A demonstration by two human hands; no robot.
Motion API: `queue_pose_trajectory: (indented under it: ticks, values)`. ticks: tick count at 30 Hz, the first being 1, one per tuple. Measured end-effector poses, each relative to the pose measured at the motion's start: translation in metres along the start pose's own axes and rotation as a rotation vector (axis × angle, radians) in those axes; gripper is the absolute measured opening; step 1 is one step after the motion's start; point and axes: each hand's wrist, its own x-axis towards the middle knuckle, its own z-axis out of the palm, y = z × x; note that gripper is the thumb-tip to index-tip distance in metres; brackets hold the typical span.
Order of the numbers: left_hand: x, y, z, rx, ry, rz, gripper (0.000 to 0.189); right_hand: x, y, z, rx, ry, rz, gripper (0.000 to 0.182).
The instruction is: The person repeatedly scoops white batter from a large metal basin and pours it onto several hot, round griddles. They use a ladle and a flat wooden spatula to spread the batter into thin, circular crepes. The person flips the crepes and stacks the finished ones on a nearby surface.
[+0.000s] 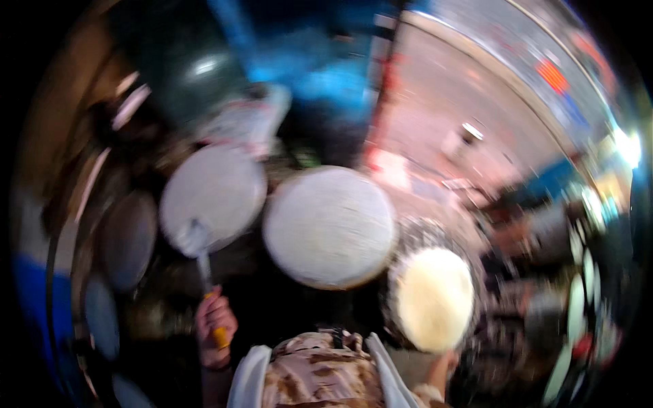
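Observation:
My left hand (217,316) is closed around the yellow-orange handle of a metal ladle-like utensil (204,270). Its blurred head overlaps the near edge of a round white surface (217,188), possibly a covered griddle. A second, larger white round (329,227) lies to the right of that one. Beyond it, a dark, rough-rimmed bowl (395,306) contains something smooth and cream-coloured (436,301). My right hand (449,359) is at the bowl's near underside and seems to hold it; most of its fingers are hidden.
Darker round discs (130,242) stand along the left side. A pale printed bag or cloth (245,122) lies behind the left white round. Blurred pots and other vessels (546,306) crowd the right. Paved ground (459,92) stretches beyond, with a small light-coloured container (461,140) on it.

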Motion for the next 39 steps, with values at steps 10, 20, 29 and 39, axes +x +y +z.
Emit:
queue_pose_trajectory:
  ticks: [10,20,29,39]
  values:
    - [-0.171,0.015,-0.034,0.065,-0.050,0.651,0.018,-0.181,-0.148,0.202,0.122,-0.628,-0.430,0.043]
    - [-0.361,-0.061,-0.189,-0.350,0.437,1.498,0.019,-0.547,-0.005,0.218,-0.340,-2.074,-1.056,0.040]
    - [-0.374,-0.071,-0.482,-0.239,1.428,1.456,0.017,-0.704,0.157,-0.053,-1.221,-3.215,-1.435,0.041]
    - [-0.426,-0.099,-0.319,-0.566,-0.062,1.552,0.017,-0.674,0.230,-0.148,-1.369,-3.358,-2.081,0.036]
